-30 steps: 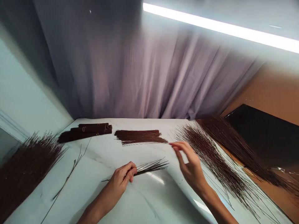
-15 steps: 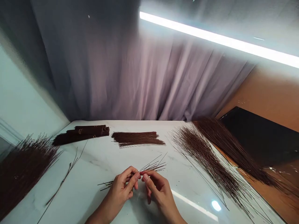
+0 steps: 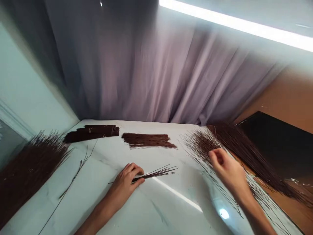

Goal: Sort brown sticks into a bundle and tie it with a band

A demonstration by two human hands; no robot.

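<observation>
Left-hand grip: left hand (image 3: pixel 129 178) rests low over the table (image 3: pixel 137 212), thumb and fingers loosely around a small stick bundle (image 3: pixel 160 173); the bundle's ends fan out to the right.
Right-hand grip: right hand (image 3: pixel 227 166) is over the right loose pile (image 3: pixel 199 140), fingertips drawn together; whether a stick is pinched cannot be told.
Ordered sticks: banded rolls (image 3: pixel 95 132) lie at the far left; a straightened row (image 3: pixel 149 140), with no band visible, lies at the far centre. Both look sorted, by judgement.
Unordered sticks: the right loose pile, a darker pile (image 3: pixel 246 153) beyond it and a left pile (image 3: pixel 31 173) appear unbound; much sorting seems left.
Stray bunch: a few crossed strands (image 3: pixel 77 173) lie between the left pile and the left hand.
Edges: the far table edge runs along the curtain (image 3: pixel 122 81); the right edge passes beside the darker pile.
Working room: white surface shows between row and bundle, between the hands, and toward the near side; stick tips narrow the right approach.
</observation>
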